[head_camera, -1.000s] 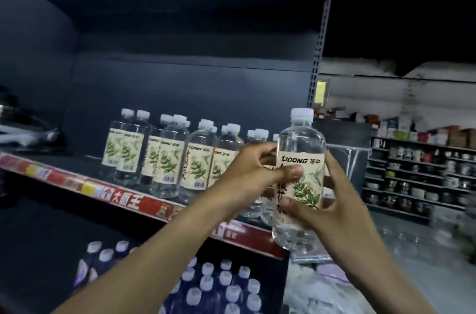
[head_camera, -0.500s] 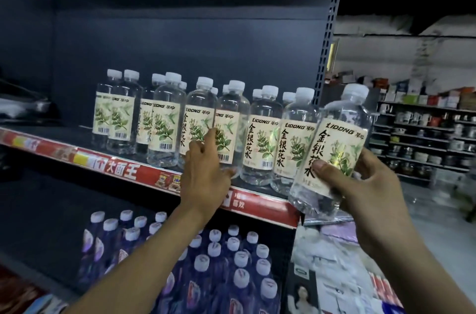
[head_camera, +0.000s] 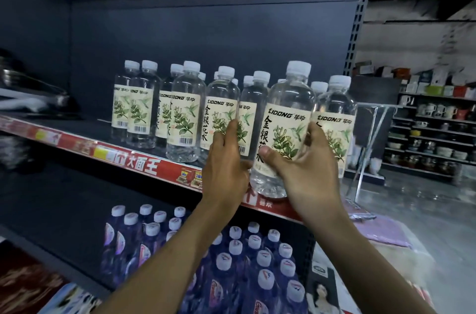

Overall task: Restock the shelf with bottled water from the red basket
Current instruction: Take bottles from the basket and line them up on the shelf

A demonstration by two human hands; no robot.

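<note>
- A clear water bottle (head_camera: 286, 128) with a white cap and a cream label printed with a plant is gripped by the right hand (head_camera: 306, 172); the thumb is laid across the lower front of the label and the fingers are curled round the right side
- The water bottle is held nearly upright at the front of the shelf (head_camera: 85, 123), near its right end, with the base seen against the red price strip (head_camera: 144, 159); whether the base rests on the shelf cannot be told
- The left hand (head_camera: 226, 167) is kept open, its straight fingers laid against the shelved bottles (head_camera: 185, 118) just left of the held one
- The shelved bottles are stood upright in rows, all of the same label
- Purple bottles (head_camera: 260, 262) with white caps are packed on the level below
- Racks of mugs (head_camera: 432, 133) are seen far off at the right
</note>
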